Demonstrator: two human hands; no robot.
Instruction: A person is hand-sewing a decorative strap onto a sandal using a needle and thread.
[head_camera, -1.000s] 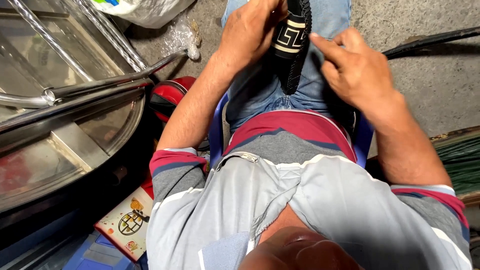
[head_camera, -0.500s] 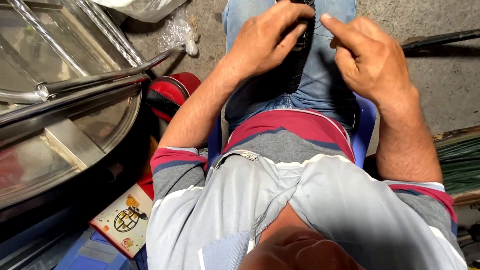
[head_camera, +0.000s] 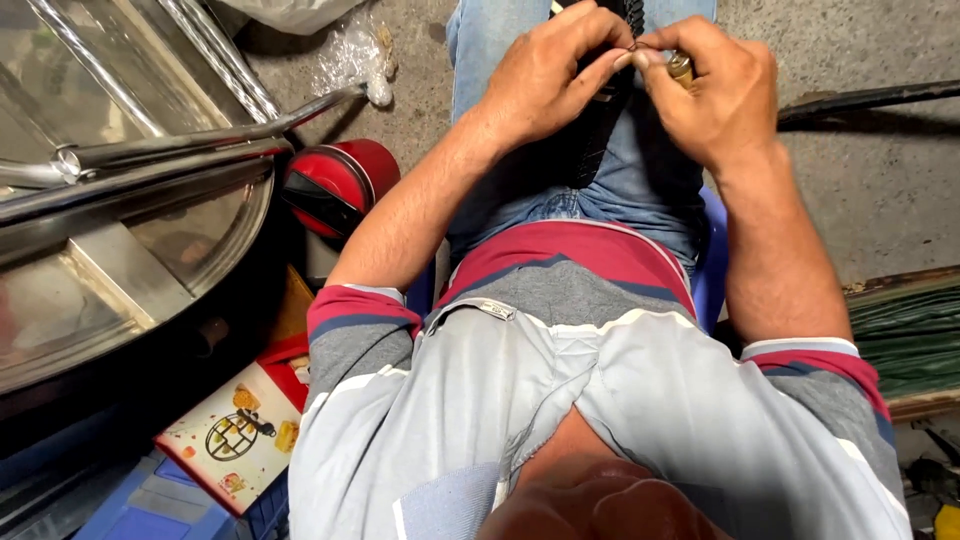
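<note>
- The left hand (head_camera: 545, 75) is curled over the top of a black sandal (head_camera: 600, 130), its fingers closed against the dark upper, and the thumb and forefinger are pinched together at the point where they meet the other hand.
- The right hand (head_camera: 715, 95) is closed in a pinch around a small brass-coloured tool (head_camera: 681, 66), of which only a short tip is seen above the forefinger; what kind of tool it is cannot be told.
- The fingertips of both hands are brought together, touching, just above the sandal.
- The sandal is held upright over the lap, between the two hands, and its lower end is rested on the blue jeans (head_camera: 640, 190); most of it is hidden by the left hand.
- A grey shirt with red and blue bands (head_camera: 600, 400) is worn, and a blue plastic seat (head_camera: 712, 270) is seen just beside the right hip.
- To the left of the left forearm, a red and black rounded case (head_camera: 335, 185) is set on the concrete floor (head_camera: 850, 170), near a curved metal and glass cabinet (head_camera: 130, 230).
- Below the cabinet, a red and cream printed box (head_camera: 235, 435) is laid on a blue crate (head_camera: 150, 505).
</note>
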